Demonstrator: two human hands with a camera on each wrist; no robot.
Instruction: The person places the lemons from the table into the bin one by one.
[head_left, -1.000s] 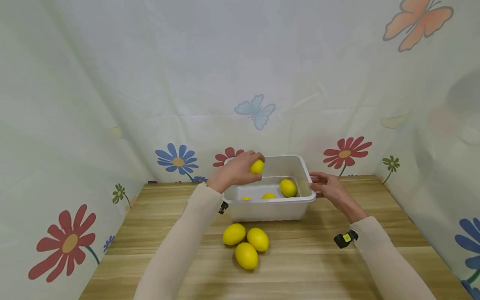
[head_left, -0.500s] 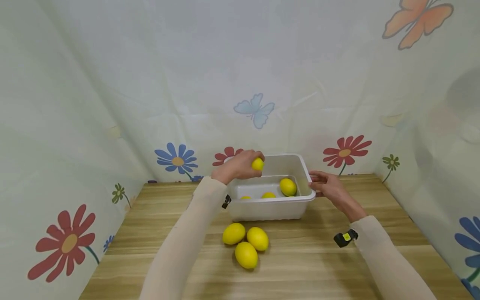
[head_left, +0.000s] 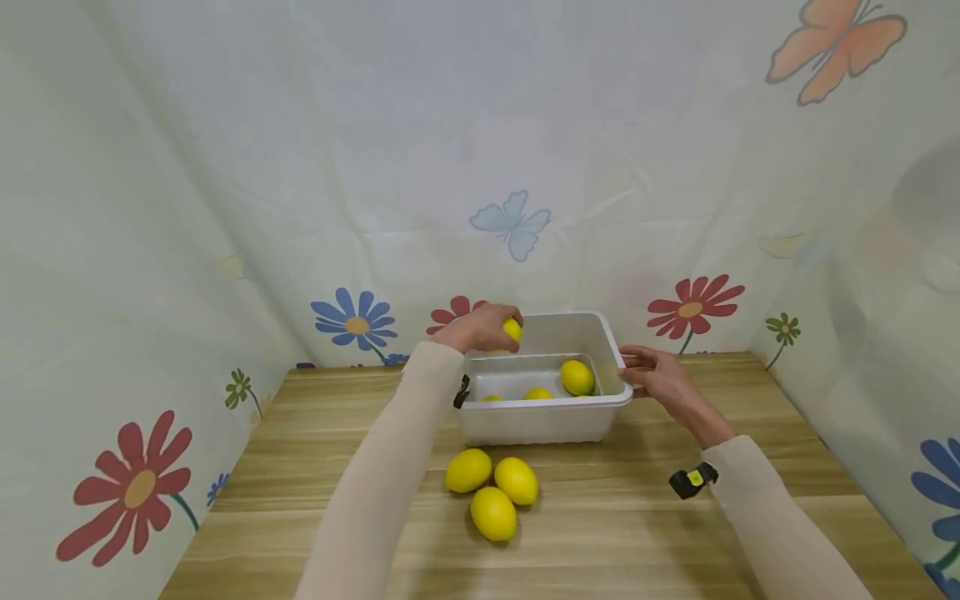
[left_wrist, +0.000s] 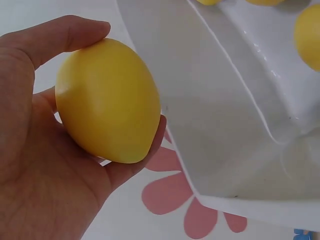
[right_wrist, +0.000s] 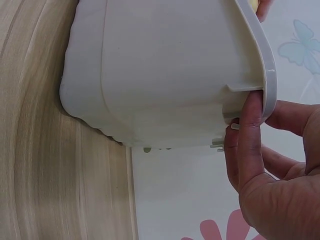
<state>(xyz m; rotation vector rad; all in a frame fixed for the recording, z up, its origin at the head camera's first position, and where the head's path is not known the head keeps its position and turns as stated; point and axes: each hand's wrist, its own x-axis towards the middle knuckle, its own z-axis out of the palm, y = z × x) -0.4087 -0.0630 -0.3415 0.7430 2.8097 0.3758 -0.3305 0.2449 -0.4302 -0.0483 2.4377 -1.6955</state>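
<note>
My left hand (head_left: 480, 327) grips a yellow lemon (left_wrist: 107, 100) above the rear left of a white plastic bin (head_left: 536, 425). In the left wrist view the thumb and fingers wrap round the lemon, and the bin's wall lies to its right. My right hand (head_left: 660, 379) pinches the bin's right rim. The right wrist view shows some fingers (right_wrist: 251, 135) under that rim. Inside the bin a lemon (head_left: 577, 377) sits at the right, with the tops of a few others showing behind the front wall.
In front of the bin, a lemon (head_left: 468, 471), a second lemon (head_left: 516, 481) and a third lemon (head_left: 493, 513) lie close together on the wooden table (head_left: 600, 533). A flower-patterned curtain (head_left: 420, 167) surrounds the table's back and sides.
My left forearm has shifted right, and the hand with the lemon has moved slightly left and turned. My right hand stays on the rim.
</note>
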